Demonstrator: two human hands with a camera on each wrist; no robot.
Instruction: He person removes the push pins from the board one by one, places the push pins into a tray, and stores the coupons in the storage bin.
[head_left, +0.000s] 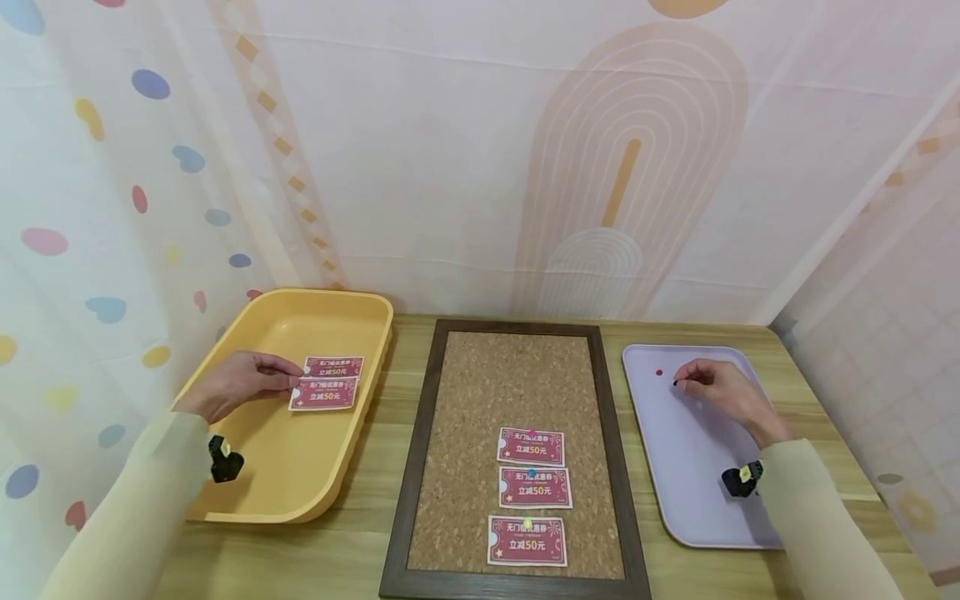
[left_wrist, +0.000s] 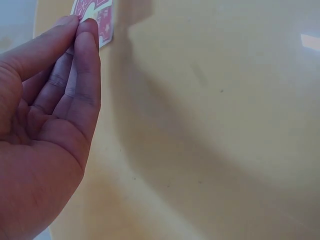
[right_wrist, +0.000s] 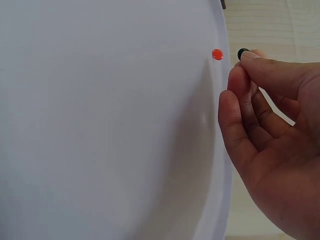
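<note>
Over the yellow tray [head_left: 279, 492], my left hand [head_left: 243, 385] pinches a red-and-white paper coupon [head_left: 324, 398] by its left edge. A second coupon [head_left: 335, 365] shows just behind it, partly covered. In the left wrist view the thumb and a fingertip meet at the coupon's corner [left_wrist: 87, 8]. My right hand [head_left: 720, 392] is above the lilac tray [head_left: 693, 475], holding a small dark round-headed pushpin [right_wrist: 243, 53] between thumb and finger. A red pushpin [right_wrist: 217, 54] lies on that tray beside the fingertips.
Between the trays lies a cork board [head_left: 480, 383] in a dark wooden frame. Three coupons are on its lower part: an upper one [head_left: 531, 451] with a pink pin, a middle one [head_left: 536, 492] with a blue pin, a lower one [head_left: 527, 546] with a yellow pin. A patterned curtain [head_left: 420, 167] hangs behind.
</note>
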